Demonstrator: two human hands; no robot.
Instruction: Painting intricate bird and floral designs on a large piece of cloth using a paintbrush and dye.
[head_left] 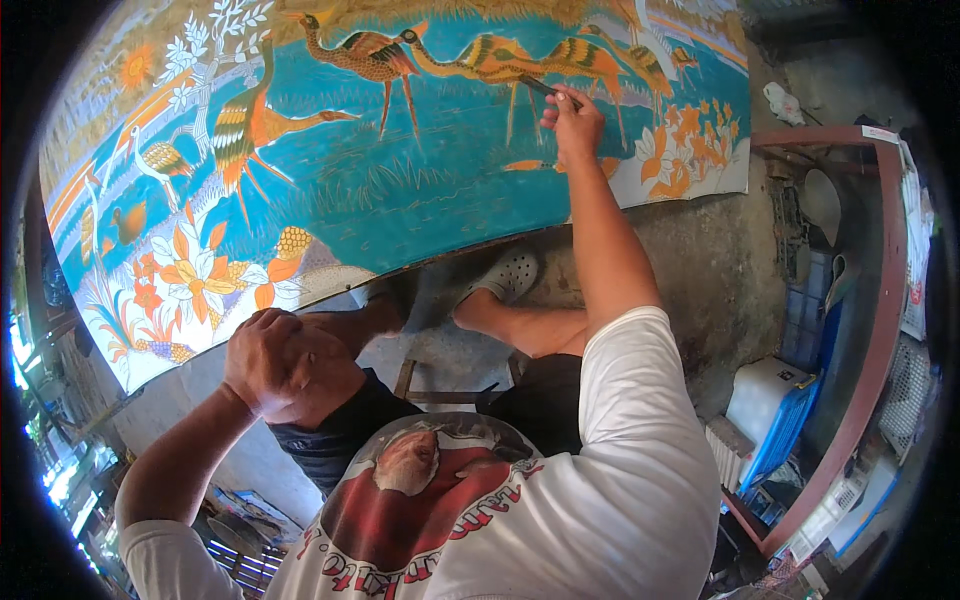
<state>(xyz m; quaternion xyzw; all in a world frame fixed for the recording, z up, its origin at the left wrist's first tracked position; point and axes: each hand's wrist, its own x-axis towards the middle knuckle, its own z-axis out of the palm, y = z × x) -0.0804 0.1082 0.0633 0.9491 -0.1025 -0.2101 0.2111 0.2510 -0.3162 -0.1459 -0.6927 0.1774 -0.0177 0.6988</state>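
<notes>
A large painted canvas (400, 210) spreads across the far side, with long-legged birds on teal water and orange and white flowers. My right hand (577, 122) is closed on a slim dark paintbrush (540, 86). Its tip meets the underside of a yellow-and-brown bird (492, 60) near the upper middle; whether it presses on the surface is hard to tell. Bent over my left knee (325, 375), my left hand (265, 360) is curled around it, its fingertips partly hidden. No tool shows in that hand.
Below the canvas edge are my legs and a grey clog (500, 277) on my foot. A reddish-brown frame (880, 300) stands to the right, with a white-and-blue plastic container (765, 405) behind it. A bare rough wall (690, 270) runs under the canvas.
</notes>
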